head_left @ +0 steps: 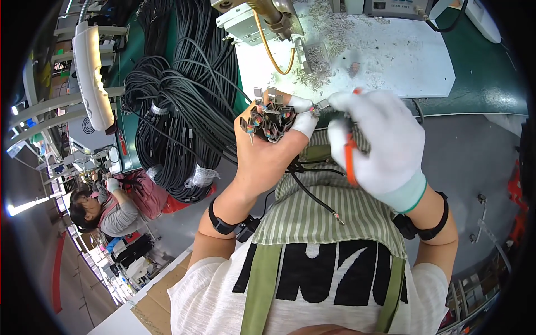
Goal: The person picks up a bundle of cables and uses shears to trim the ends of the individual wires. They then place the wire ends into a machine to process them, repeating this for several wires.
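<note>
My left hand [265,153] is closed round a bundle of black cables [296,166]; white covers wrap its thumb and a fingertip. Above the fist stick out the cable ends [272,118], carrying small metal connectors and coloured wires. One connector [322,104] sits between the left thumb tip and my right fingers. My right hand [385,148], in a white glove, is curled round an orange-handled hand tool [350,162]. Its jaws are mostly hidden, so its exact kind is unclear. A loose cable end [338,216] hangs over the striped apron [318,215].
Coiled black cables [178,100] lie along the bench's left side. A machine head [279,22] stands over a white board [402,61] strewn with small metal pieces [321,56]. A lit lamp [92,78] hangs left. Another person [120,206] sits beyond the cables.
</note>
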Demonstrator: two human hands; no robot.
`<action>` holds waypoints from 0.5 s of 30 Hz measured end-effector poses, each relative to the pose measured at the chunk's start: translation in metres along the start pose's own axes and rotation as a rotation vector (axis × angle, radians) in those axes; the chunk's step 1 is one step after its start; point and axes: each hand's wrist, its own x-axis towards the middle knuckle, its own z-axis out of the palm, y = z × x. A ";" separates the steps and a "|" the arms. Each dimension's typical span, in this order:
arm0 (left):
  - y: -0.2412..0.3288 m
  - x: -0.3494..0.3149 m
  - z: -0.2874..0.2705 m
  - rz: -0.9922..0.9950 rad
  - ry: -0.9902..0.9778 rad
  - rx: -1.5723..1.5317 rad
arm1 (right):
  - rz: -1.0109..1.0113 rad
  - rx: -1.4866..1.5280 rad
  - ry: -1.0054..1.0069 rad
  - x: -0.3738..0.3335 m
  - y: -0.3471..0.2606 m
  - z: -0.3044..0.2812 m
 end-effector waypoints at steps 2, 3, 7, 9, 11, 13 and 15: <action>0.001 0.000 0.004 -0.014 0.026 0.010 | -0.110 -0.135 -0.031 0.001 0.001 -0.007; 0.000 0.000 0.005 0.042 0.002 0.068 | -0.165 -0.202 -0.048 0.001 0.002 -0.009; -0.004 0.005 0.010 0.218 -0.028 0.167 | 0.044 -0.117 -0.326 -0.005 -0.004 -0.015; -0.008 0.007 0.013 0.342 0.023 0.131 | 0.128 -0.005 -0.364 -0.003 -0.004 -0.016; -0.005 0.008 0.007 0.383 -0.034 0.239 | 0.292 0.219 -0.440 -0.002 -0.005 -0.016; -0.002 0.008 -0.001 0.466 -0.148 0.454 | 0.276 0.242 -0.449 -0.002 -0.003 -0.014; -0.007 0.009 -0.003 0.379 -0.140 0.343 | 0.238 0.286 -0.466 -0.002 -0.001 -0.010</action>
